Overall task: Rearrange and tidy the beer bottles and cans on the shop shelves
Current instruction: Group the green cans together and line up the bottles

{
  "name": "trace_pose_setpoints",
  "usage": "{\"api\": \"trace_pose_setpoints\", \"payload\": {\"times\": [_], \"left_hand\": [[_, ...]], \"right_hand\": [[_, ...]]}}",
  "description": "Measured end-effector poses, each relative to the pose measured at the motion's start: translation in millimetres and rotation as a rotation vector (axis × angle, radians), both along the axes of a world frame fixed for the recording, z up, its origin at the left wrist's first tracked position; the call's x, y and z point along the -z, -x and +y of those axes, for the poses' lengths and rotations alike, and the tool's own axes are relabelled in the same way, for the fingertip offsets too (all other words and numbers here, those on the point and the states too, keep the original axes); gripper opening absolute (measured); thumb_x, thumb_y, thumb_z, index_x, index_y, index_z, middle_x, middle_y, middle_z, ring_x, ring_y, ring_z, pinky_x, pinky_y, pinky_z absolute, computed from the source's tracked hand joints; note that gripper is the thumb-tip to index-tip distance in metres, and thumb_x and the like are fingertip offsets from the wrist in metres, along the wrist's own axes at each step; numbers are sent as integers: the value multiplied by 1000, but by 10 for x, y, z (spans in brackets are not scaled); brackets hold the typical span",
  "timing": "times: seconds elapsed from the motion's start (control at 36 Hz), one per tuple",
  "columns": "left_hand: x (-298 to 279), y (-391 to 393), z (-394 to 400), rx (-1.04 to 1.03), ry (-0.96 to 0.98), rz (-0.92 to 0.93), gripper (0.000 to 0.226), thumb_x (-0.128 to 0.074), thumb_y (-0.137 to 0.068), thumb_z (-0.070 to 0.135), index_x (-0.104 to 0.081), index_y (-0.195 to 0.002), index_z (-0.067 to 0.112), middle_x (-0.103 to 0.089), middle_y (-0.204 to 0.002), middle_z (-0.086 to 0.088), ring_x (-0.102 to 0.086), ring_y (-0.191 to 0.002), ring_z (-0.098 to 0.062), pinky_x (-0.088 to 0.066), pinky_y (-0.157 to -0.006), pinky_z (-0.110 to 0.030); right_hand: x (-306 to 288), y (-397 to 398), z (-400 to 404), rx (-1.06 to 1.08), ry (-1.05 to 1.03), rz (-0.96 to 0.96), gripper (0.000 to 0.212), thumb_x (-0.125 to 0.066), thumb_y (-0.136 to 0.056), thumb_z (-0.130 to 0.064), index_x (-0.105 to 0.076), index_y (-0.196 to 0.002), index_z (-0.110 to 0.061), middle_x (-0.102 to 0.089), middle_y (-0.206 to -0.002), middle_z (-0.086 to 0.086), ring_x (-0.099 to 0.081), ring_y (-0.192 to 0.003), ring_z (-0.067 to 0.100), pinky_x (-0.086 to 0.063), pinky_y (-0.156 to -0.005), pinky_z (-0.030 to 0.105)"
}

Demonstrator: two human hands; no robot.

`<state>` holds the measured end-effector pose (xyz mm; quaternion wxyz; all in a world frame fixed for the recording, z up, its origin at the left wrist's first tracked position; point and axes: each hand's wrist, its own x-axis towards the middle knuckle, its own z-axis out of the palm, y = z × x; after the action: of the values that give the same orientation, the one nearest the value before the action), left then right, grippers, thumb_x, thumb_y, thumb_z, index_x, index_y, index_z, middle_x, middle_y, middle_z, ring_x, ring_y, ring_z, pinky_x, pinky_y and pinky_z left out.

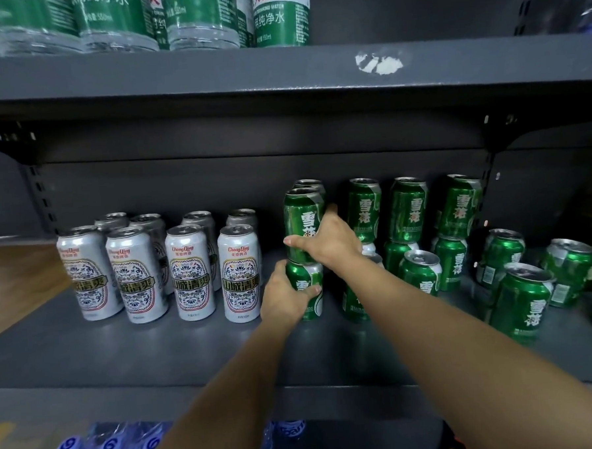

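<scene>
Head view: at the left of the dark grey metal shelf (157,355) stand my tall silver cans with blue floral labels (190,271), upright in two rows. Just right of them my left hand (284,298) grips the lower green beer can (306,292), fingers and thumb curled round its side. Stacked directly on it is the upper green beer can (303,224), which my right hand (330,243) holds, fingers wrapped round its lower half, thumb up behind. Further right stand more green cans (407,211), some stacked in twos, others single (521,298) nearer the shelf's front edge.
</scene>
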<state>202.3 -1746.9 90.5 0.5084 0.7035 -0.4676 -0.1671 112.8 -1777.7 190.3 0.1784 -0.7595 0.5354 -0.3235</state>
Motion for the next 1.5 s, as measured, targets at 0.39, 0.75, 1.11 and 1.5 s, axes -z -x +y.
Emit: {"api": "trace_pose_setpoints", "payload": {"times": [0.39, 0.75, 1.11, 1.5], "left_hand": [[47, -33, -24, 6, -6, 11, 62, -81, -71, 30, -47, -123, 22, -64, -112, 0, -61, -103, -21, -49, -92, -42], [55, 579, 456, -253, 333, -123, 57, -73, -79, 23, -46, -128, 10, -46, -104, 0, -49, -102, -26, -39, -80, -36], [-185, 1585, 172, 37, 375, -334, 33, -63, -83, 13, -56, -115, 21, -50, -115, 4, -49, -110, -17, -42, -77, -31], [-199, 1977, -328, 61, -41, -823, 86, -56, -87, 46, -4, -153, 26, -7, -160, 0, -3, -147, -21, -2, -119, -38]], "right_hand": [[95, 54, -124, -148, -88, -19, 77, -82, -68, -48, -44, -124, -12, -61, -120, 4, -58, -112, 25, -48, -95, 43], [265, 1009, 55, 435, 510, -630, 28, -56, -93, -30, -51, -116, -15, -57, -93, -10, -48, -101, 18, -29, -92, 35], [846, 2826, -280, 253, -67, -448, 111, -80, -75, -31, -3, -154, -23, -20, -159, 3, -25, -144, 27, -27, -116, 45], [990, 2801, -548, 145, -97, -121, 75, -81, -72, -43, -36, -126, -19, -61, -121, 1, -57, -113, 24, -46, -86, 35]]}}
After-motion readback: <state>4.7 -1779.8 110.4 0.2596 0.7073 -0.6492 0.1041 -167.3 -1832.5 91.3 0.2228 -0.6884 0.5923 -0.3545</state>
